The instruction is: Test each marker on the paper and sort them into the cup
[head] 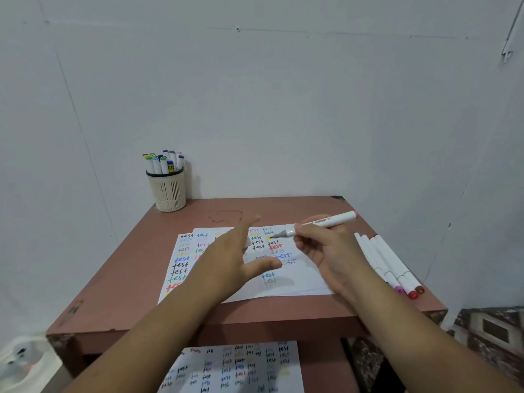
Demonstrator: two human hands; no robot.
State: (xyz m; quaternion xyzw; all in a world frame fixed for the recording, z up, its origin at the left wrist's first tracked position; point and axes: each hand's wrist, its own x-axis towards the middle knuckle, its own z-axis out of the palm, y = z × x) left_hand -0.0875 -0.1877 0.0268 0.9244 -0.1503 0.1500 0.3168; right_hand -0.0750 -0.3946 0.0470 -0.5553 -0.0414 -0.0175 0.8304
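Note:
My right hand (pixel 320 245) grips a white marker (pixel 337 219) with a pink end cap. Its uncapped grey tip points left, just above the paper (pixel 306 282). The paper is covered in rows of the word "test" in many colours. My left hand (pixel 229 256) hovers over the paper with fingers stretched out, and something small and white shows under its fingers, too hidden to name. A beige mesh cup (pixel 168 191) at the table's far left corner holds several capped markers. Several white markers (pixel 388 262) lie in a row on the table right of the paper.
The brown table (pixel 283 313) stands in a corner between grey walls. A second sheet full of test words (pixel 235 367) lies on a lower shelf under the table's front edge. A white bag (pixel 25 361) sits on the floor at the lower left.

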